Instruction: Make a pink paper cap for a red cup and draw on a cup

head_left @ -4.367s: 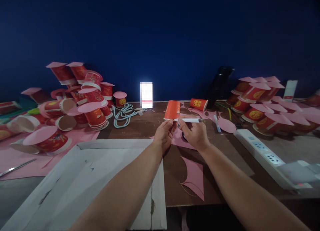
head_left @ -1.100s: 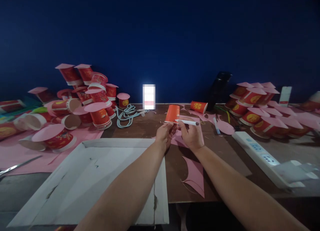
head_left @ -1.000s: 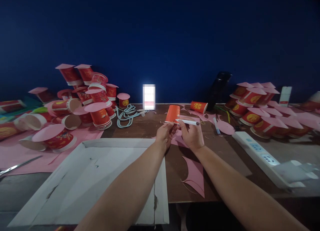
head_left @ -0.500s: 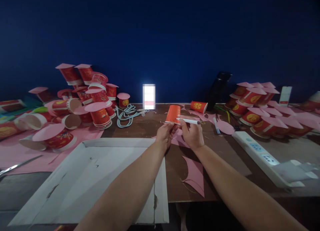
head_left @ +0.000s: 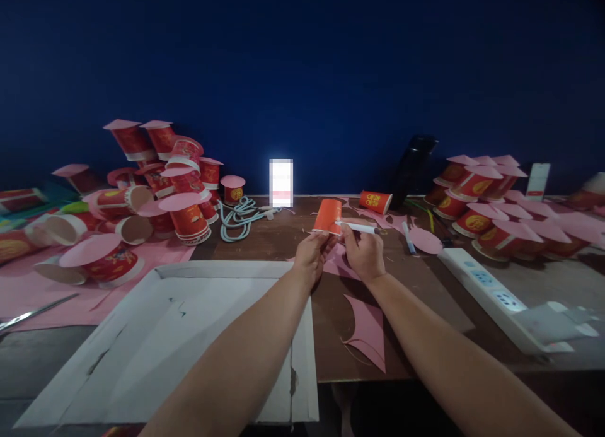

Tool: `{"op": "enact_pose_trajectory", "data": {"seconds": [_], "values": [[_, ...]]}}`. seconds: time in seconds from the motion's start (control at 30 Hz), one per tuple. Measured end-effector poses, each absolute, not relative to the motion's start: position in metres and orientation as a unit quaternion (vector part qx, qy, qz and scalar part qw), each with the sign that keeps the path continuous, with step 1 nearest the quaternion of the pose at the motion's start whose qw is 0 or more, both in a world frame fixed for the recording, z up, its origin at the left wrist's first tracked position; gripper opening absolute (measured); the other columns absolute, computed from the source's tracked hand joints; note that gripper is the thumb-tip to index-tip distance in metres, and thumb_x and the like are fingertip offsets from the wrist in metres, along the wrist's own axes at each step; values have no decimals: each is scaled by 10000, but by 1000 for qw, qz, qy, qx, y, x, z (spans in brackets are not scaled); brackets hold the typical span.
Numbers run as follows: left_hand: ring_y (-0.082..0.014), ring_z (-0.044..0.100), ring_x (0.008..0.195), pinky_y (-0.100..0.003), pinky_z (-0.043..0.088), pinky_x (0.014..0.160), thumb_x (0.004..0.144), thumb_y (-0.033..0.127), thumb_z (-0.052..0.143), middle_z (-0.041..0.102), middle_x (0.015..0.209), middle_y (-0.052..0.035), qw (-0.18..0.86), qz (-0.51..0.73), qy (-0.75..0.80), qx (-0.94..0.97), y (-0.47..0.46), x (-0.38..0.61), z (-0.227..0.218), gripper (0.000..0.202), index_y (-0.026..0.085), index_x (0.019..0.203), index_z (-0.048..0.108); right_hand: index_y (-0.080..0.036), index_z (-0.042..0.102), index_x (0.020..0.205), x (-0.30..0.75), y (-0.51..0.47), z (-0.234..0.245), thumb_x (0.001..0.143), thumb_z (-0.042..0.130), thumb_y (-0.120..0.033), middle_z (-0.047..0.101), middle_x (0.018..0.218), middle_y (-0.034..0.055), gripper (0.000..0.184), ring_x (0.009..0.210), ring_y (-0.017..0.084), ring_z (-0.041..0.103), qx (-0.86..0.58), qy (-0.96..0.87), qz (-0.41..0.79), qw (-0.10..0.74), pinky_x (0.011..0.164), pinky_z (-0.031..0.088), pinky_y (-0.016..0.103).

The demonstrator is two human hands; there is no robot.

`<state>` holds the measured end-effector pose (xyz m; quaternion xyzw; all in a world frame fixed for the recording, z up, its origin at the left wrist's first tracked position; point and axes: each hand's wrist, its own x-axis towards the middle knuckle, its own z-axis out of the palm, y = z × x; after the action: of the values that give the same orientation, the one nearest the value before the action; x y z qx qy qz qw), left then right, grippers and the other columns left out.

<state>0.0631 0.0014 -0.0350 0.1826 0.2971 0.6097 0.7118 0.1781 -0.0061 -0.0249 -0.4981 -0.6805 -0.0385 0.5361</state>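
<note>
My left hand (head_left: 312, 254) is closed on the lower edge of a red paper cup (head_left: 328, 215), which it holds above the brown table. In my right hand (head_left: 365, 251) a white marker pen (head_left: 362, 227) is gripped, its tip pointing left at the cup's side. Whether the tip touches the cup I cannot tell for sure. Behind my right hand another red paper cup (head_left: 375, 201) lies on its side. Pink paper offcuts (head_left: 366, 330) lie beneath and in front of my hands.
Stacks of red cups with pink paper discs rise at left (head_left: 189, 219) and right (head_left: 482, 224). A white board (head_left: 189, 349) covers the front left. A power strip (head_left: 486, 292), a black bottle (head_left: 416, 169), a coiled cable (head_left: 236, 222) and scissors (head_left: 38, 311) lie around.
Hardly anything differs. Both hands keep the cup and the marker pen in nearly the same place, with only a tiny shift of the pen at the cup's side.
</note>
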Motion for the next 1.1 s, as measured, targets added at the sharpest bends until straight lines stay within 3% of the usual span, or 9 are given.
{"op": "enact_pose_trajectory", "data": {"seconds": [0.23,0.43,0.67,1.1], "values": [[-93,628,617,-227,510,714,720,61,596,652,639,-34,707,613,303,182,2,63,-34,70,107,670,611,-197,647,981,178,-7,-24,891,482,-342,675,687,35,238,717,192,663,-499,-680,-25,536,742,520,322],[-111,640,637,-264,516,739,697,76,616,667,686,-43,703,613,312,182,1,62,-33,37,113,701,615,-186,643,970,178,-8,-24,892,478,-341,693,789,58,239,725,182,658,-493,-683,-37,538,768,519,325],[-87,625,599,-237,521,744,726,64,565,656,649,-37,706,607,309,192,1,62,-30,78,115,681,603,-177,647,949,178,-7,-24,887,486,-323,687,953,100,226,897,204,648,-485,-687,-57,538,835,507,350],[-95,627,598,-246,526,745,731,66,564,647,642,-40,703,609,314,192,1,62,-30,78,115,677,592,-173,652,912,177,-6,-25,882,501,-300,695,907,99,200,917,207,643,-477,-696,-83,530,848,499,350]]}}
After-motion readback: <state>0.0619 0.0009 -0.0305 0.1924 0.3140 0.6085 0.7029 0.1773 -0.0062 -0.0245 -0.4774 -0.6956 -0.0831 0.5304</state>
